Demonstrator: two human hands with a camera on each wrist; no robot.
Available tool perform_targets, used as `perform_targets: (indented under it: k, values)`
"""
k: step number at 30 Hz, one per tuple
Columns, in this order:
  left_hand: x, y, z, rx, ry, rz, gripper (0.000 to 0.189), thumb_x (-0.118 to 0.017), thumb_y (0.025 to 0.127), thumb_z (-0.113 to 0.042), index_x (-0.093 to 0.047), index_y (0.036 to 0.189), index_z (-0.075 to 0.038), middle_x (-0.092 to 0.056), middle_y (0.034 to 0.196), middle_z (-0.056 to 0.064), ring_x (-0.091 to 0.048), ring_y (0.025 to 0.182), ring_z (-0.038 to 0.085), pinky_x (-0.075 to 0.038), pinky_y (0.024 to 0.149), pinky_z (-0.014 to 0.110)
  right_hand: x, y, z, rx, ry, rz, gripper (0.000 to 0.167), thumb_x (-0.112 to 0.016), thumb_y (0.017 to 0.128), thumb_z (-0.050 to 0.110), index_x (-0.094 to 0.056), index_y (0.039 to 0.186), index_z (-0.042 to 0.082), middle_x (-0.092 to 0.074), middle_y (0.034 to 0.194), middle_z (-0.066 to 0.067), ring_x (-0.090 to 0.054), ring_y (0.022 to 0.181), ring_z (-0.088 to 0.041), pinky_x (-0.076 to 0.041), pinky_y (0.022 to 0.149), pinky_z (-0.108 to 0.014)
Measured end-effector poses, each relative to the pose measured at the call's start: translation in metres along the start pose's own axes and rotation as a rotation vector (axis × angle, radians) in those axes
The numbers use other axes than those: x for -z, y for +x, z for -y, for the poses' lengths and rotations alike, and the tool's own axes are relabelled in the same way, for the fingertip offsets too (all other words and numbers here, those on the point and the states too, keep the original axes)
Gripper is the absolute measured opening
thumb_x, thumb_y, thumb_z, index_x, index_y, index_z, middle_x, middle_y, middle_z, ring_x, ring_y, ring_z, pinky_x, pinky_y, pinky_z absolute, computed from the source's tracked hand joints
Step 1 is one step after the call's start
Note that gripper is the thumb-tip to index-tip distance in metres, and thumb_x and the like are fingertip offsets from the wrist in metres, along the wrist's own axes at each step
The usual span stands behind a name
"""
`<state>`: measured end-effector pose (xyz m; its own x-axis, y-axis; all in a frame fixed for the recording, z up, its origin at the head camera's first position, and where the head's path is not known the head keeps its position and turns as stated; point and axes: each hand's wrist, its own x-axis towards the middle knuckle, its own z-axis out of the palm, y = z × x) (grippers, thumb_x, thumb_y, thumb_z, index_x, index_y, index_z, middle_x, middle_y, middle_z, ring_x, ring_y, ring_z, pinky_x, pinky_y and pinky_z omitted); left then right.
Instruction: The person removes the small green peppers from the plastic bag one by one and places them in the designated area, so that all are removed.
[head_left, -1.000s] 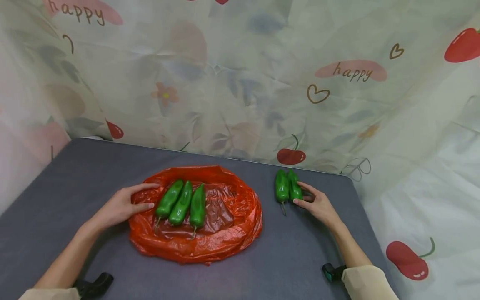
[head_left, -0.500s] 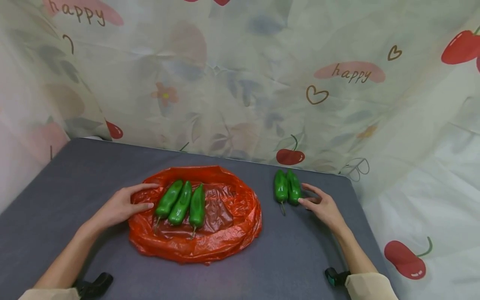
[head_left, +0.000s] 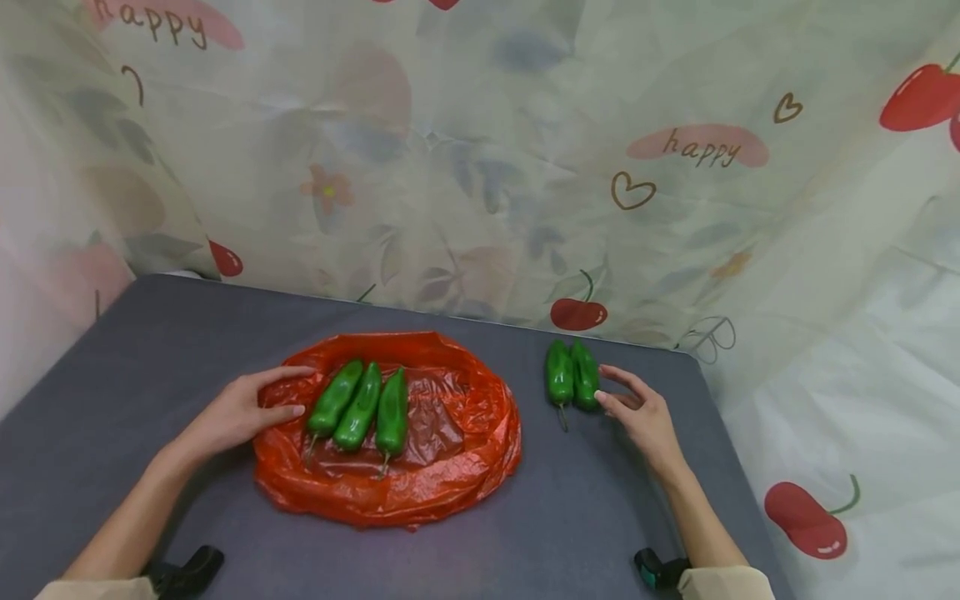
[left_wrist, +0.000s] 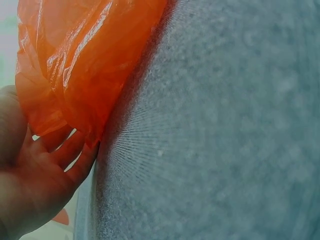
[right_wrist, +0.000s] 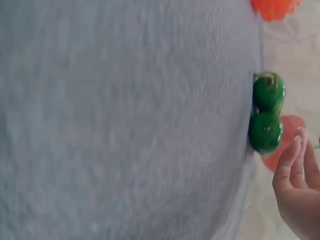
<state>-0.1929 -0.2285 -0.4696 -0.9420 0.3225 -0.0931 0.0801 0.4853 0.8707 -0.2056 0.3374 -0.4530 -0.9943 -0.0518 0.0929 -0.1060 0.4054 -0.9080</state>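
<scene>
Backdrop [head_left: 480,150] reads "happy" twice behind green peppers [head_left: 358,410].

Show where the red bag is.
In the head view, the red bag lies left of centre, under three green peppers, the left hand at its rim.

"Happy" [head_left: 701,148] x2 – on pink blobs [head_left: 756,152], bkgd cloth [head_left: 472,117] – upper L + R

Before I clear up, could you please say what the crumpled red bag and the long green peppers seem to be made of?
The crumpled red bag looks like thin plastic film with a shiny finish: it creases sharply and appears translucent. The long green peppers seem smooth and glossy, with bright highlights; they could be real vegetable flesh or moulded plastic, I cannot tell which.
</scene>
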Motion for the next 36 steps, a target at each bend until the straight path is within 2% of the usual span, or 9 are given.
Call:
perform_targets:
  k: [5,12,19,24,28,32,36]
  values:
    - [-0.001,0.000,0.000,-0.006,-0.010,0.000,0.055,-0.069,0.095,-0.025,-0.049,0.145,-0.011,-0.063,0.108,0.021,-0.066,0.059,0.022,-0.057,0.057,0.035,-0.008,-0.004,0.006,0.035,0.038,0.005,0.050,-0.069,0.095,0.020,-0.054,0.141,0.007,-0.052,0.140,-0.022,-0.067,0.100,-0.009,-0.056,0.081,-0.031]
    - [0.002,0.002,-0.002,-0.017,0.018,-0.009,0.055,-0.069,0.095,-0.027,-0.050,0.145,-0.011,-0.061,0.115,0.023,-0.066,0.060,0.020,-0.057,0.058,0.034,-0.023,-0.009,0.016,0.063,0.083,0.055,0.051,-0.069,0.095,0.015,-0.052,0.141,0.001,-0.055,0.136,-0.023,-0.066,0.102,-0.015,-0.053,0.083,-0.025]
    - [0.005,0.002,-0.005,-0.025,0.030,0.001,0.054,-0.068,0.095,-0.025,-0.050,0.144,-0.010,-0.061,0.113,0.023,-0.066,0.059,0.020,-0.057,0.057,0.034,-0.039,-0.012,0.026,0.097,0.139,0.102,0.049,-0.070,0.093,0.010,-0.054,0.139,0.002,-0.055,0.135,-0.025,-0.065,0.102,-0.020,-0.053,0.085,-0.025]
    - [0.006,0.001,-0.006,-0.041,0.058,0.000,0.054,-0.068,0.096,-0.026,-0.050,0.144,-0.010,-0.062,0.114,0.021,-0.065,0.061,0.018,-0.056,0.058,0.032,-0.049,-0.012,0.033,0.104,0.152,0.118,0.048,-0.070,0.093,0.010,-0.055,0.138,0.002,-0.055,0.134,-0.026,-0.064,0.101,-0.020,-0.053,0.085,-0.025]
    - [0.006,0.000,-0.007,-0.064,0.054,0.009,0.055,-0.068,0.096,-0.025,-0.049,0.144,-0.008,-0.064,0.112,0.019,-0.065,0.062,0.017,-0.056,0.059,0.031,-0.058,-0.013,0.036,0.098,0.143,0.139,0.048,-0.070,0.093,0.008,-0.055,0.139,0.003,-0.058,0.133,-0.021,-0.063,0.102,-0.022,-0.053,0.085,-0.025]
    - [0.006,-0.001,-0.007,-0.057,0.025,0.022,0.055,-0.068,0.096,-0.024,-0.049,0.145,-0.009,-0.064,0.109,0.018,-0.066,0.061,0.018,-0.057,0.059,0.032,-0.067,-0.012,0.038,0.091,0.150,0.159,0.049,-0.069,0.093,0.004,-0.054,0.139,0.001,-0.059,0.132,-0.019,-0.063,0.102,-0.028,-0.054,0.085,-0.027]
    - [0.005,-0.002,-0.007,-0.052,0.033,0.020,0.055,-0.068,0.096,-0.024,-0.048,0.145,-0.008,-0.062,0.113,0.020,-0.066,0.064,0.018,-0.057,0.061,0.032,-0.075,-0.009,0.041,0.089,0.159,0.173,0.049,-0.069,0.092,0.002,-0.055,0.138,0.002,-0.060,0.131,-0.020,-0.063,0.102,-0.029,-0.054,0.085,-0.028]
